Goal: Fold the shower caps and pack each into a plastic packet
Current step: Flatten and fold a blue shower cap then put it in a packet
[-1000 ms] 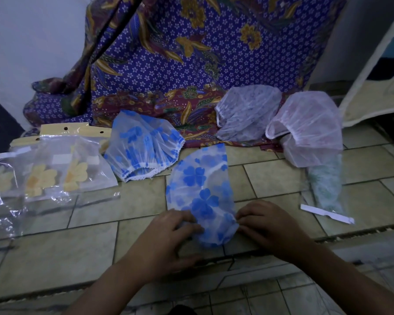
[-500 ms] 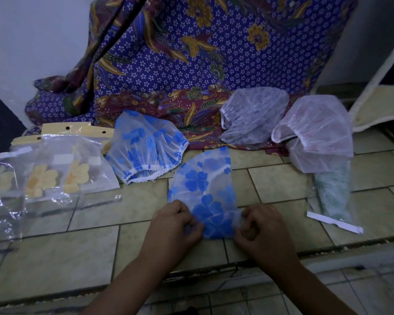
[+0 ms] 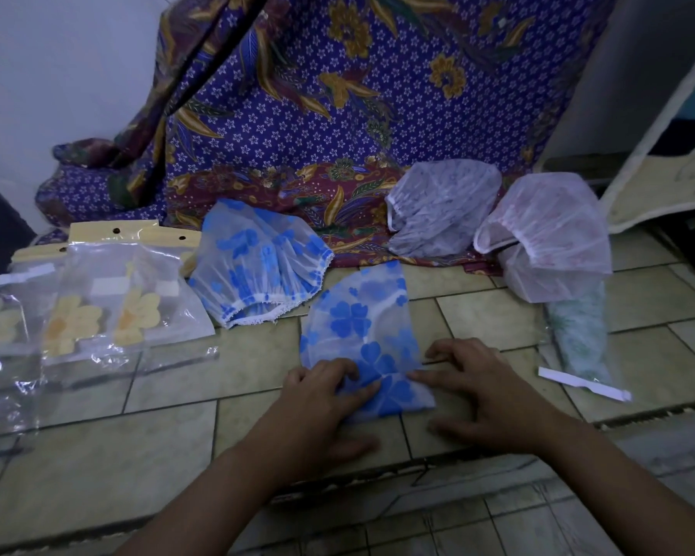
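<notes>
A folded blue-flowered shower cap (image 3: 356,321) lies on the tiled floor in front of me. My left hand (image 3: 318,407) has bent fingers at the cap's near left edge, gripping a fold of it. My right hand (image 3: 478,391) rests on the near right edge, with its index finger straight on the plastic and the thumb on the tile. Clear plastic packets (image 3: 97,311) holding yellow-flowered caps lie at the left.
Another blue cap (image 3: 257,270), a grey-white cap (image 3: 442,206) and a pink-white cap (image 3: 546,230) sit behind. A packet with a green cap (image 3: 578,335) and a white strip (image 3: 582,385) lie right. Batik cloth (image 3: 338,114) hangs at the back. The tile ledge (image 3: 97,487) drops off near me.
The cap's near end has been folded over and now lies flatter. My right hand has opened from a pinch to a flat press. Both hands have shifted slightly apart.
</notes>
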